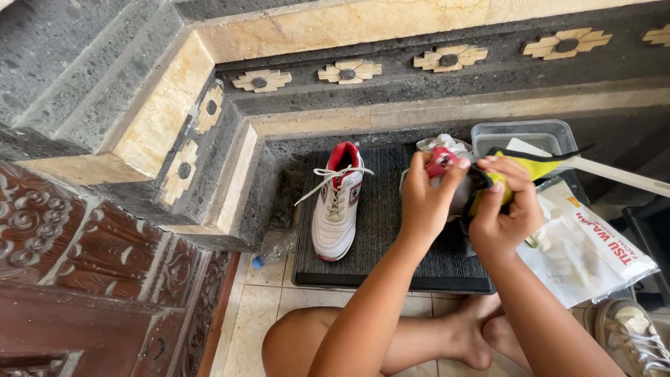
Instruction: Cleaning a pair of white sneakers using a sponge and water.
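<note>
- My left hand point(424, 202) and right hand point(502, 209) both grip a second shoe point(481, 178), held above the black mat point(380, 230).
- The white shoe point(338, 202) rests at nine o'clock on the mat.
- Risk, as I judge it: a slack grip drops the shoe onto the plastic tub point(520, 132) at one o'clock.

Bright, even daylight on my feed, soft shadows under the forearms, no glare; focus is sharp throughout, with wide-angle bending along the stone edges.
</note>
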